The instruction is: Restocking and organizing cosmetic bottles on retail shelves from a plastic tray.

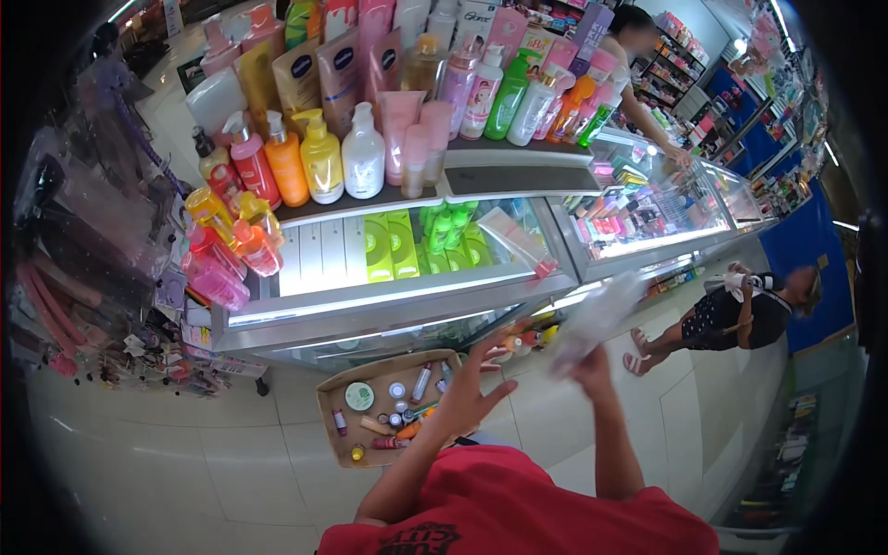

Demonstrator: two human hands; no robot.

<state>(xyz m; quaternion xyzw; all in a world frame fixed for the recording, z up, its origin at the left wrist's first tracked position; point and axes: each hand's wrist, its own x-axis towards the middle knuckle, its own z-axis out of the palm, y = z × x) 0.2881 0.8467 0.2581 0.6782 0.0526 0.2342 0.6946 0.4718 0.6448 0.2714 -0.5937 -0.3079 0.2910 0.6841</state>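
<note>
My right hand (pixel 591 374) grips a whitish, see-through thing (pixel 602 312), perhaps a plastic bag or a cloth; motion blur hides its details. My left hand (pixel 472 392) holds nothing, its fingers spread in the air beside the right edge of a shallow cardboard box (pixel 324 415). Inside the box lie a round green-and-white tub (pixel 359 396), a lip-balm-like tube (pixel 421 381) and several small cosmetic containers. Ahead of both hands, a clear pinkish tube with a red cap (pixel 517 239) rests on the glass display counter (pixel 409 291).
Pump bottles (pixel 322 159) and lotion tubes crowd the counter's upper ledge. Shower-gel-like bottles (pixel 260 246) stand at its left corner. Hair accessories (pixel 132 354) hang at left. A person (pixel 735 312) stands on the tiled floor at right; another person (pixel 628 62) reaches over the far showcase.
</note>
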